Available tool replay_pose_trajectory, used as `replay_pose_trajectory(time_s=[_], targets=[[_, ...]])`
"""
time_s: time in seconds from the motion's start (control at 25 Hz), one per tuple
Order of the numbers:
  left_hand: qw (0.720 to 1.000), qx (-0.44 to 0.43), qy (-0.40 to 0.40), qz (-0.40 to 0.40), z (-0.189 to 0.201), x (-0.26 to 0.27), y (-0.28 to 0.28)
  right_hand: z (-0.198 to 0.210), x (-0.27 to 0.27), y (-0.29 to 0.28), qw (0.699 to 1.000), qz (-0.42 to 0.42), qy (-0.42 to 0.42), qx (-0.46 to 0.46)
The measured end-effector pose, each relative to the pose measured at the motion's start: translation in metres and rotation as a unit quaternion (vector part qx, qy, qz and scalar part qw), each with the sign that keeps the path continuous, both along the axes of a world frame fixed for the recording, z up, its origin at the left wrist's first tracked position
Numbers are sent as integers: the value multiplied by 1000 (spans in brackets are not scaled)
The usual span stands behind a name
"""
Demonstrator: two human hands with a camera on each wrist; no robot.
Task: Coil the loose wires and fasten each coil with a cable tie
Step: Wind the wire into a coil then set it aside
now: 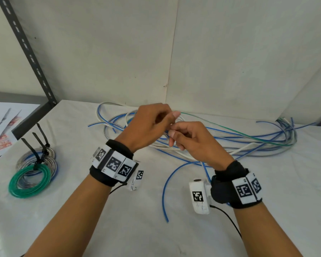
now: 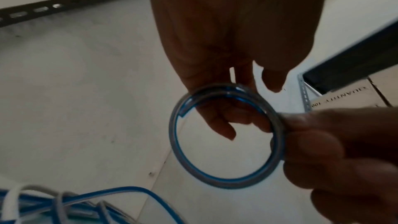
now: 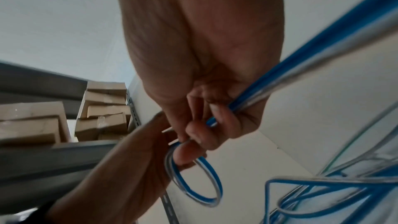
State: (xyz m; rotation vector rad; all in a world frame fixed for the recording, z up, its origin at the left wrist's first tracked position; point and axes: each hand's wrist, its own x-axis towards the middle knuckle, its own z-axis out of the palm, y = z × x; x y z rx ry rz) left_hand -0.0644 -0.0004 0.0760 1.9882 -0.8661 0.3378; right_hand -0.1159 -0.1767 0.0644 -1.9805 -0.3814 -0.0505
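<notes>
Both hands meet above the bench (image 1: 248, 229), just in front of the heap of loose wires (image 1: 230, 143). The left hand (image 1: 150, 125) pinches a small coil (image 2: 226, 135) of blue-and-clear wire, its fingers (image 3: 183, 156) curled through the ring and clamped on the stacked turns. The right hand (image 1: 191, 140) has its fingers (image 3: 215, 125) closed round the free run (image 3: 312, 67) of the same wire, which passes through the palm and leads back to the heap. The coil so far shows only about two turns, with a cut end lying inside the ring at upper left in the left-wrist view.

The step in hand appears to be winding. To do it well, the left pinch should stay on one fixed spot of the ring, so that the turns do not spring apart. The right hand should let the wire slide through a light grip and lay each new turn flush on the last, matching its size. The wire looks springy and likely to unwind if released.

Left of the heap lie three finished coils (image 1: 33, 173), each bound with a black tie (image 1: 29, 148).
</notes>
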Motion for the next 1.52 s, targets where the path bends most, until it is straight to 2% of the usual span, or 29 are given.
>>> replay_pose_trajectory(time_s=[0.08, 0.2, 0.32, 0.4, 0.56, 0.64, 0.72, 0.84, 1.0, 1.08, 1.16, 1.28, 1.4, 1.52], targets=[[997, 72, -21, 11, -4, 1, 1, 3, -2, -1, 999, 9, 21, 27], [995, 97, 17, 9, -3, 1, 7, 7, -2, -6, 995, -1, 44, 84], [995, 58, 75, -28, 0, -1, 8, 11, -3, -10, 992, -6, 57, 109], [995, 30, 93, -22, 2, 1, 10, 13, -4, -11, 995, -18, 37, 96], [983, -92, 157, -13, 9, 6, 20, 12, -7, 1, 990, -113, -85, 16], [971, -153, 181, -16, 10, 7, 18, 8, -8, 10, 976, -151, -156, -14], [956, -211, 205, -17, 10, 4, 13, 4, -9, 19, 967, -169, -191, -9], [921, -287, 260, -40, 10, 1, 2, 1, -12, 28, 960, -197, -181, 85], [859, -367, 349, -77, 8, -5, -11, -1, -9, 33, 943, -218, -163, 190], [852, -347, 384, -78, 5, -4, -14, 0, -7, 26, 941, -223, -158, 200], [880, -277, 383, -57, 4, -1, -10, 2, -4, 14, 949, -212, -157, 171], [913, -144, 375, -69, 7, -1, -4, 6, -1, -2, 977, -148, -149, 49], [917, -41, 388, -78, 6, -8, -5, 7, -3, -6, 981, -87, -162, -66], [922, -49, 375, -81, 4, -10, -8, 7, -4, -7, 980, -97, -162, -64]])
